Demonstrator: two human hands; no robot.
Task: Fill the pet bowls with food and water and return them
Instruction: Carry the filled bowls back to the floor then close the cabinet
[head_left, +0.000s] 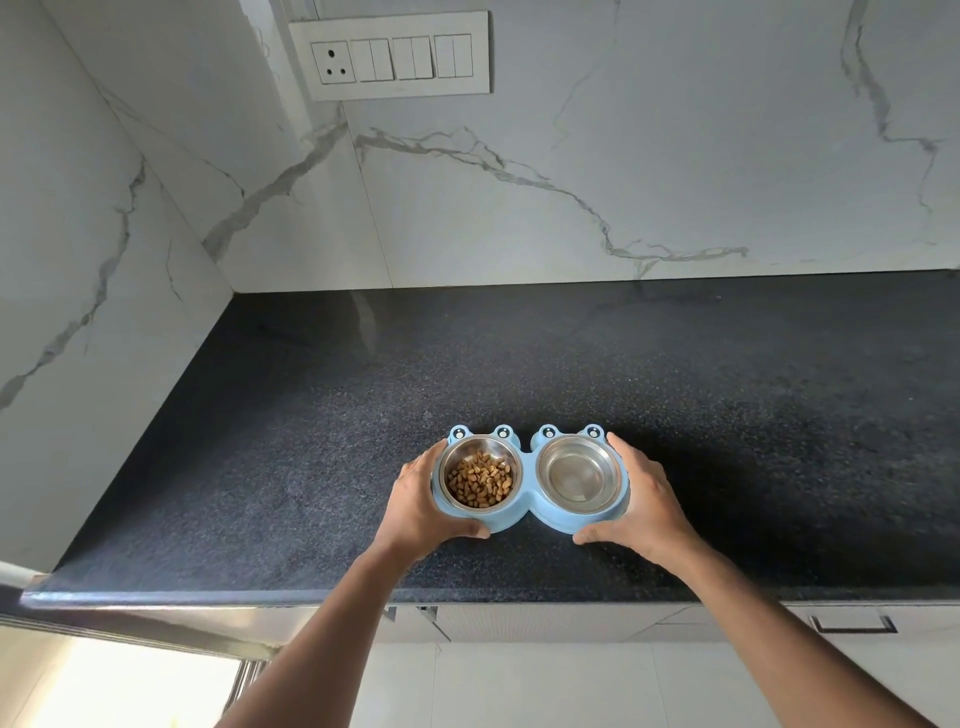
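Here the feeder lies crosswise on the bench — left hand and right hand gripping its opposite ends — equally near.

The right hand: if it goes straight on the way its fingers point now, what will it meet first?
The right hand grips the blue bowl stand, fingers pointing away toward the marble wall. Beyond them only bare black counter shows, so likely the wall first.

Holder: light blue. Bowls: silver steel; kibble brown, at 9 o'clock. Counter: black, finely speckled. Wall: white marble, grey veins.
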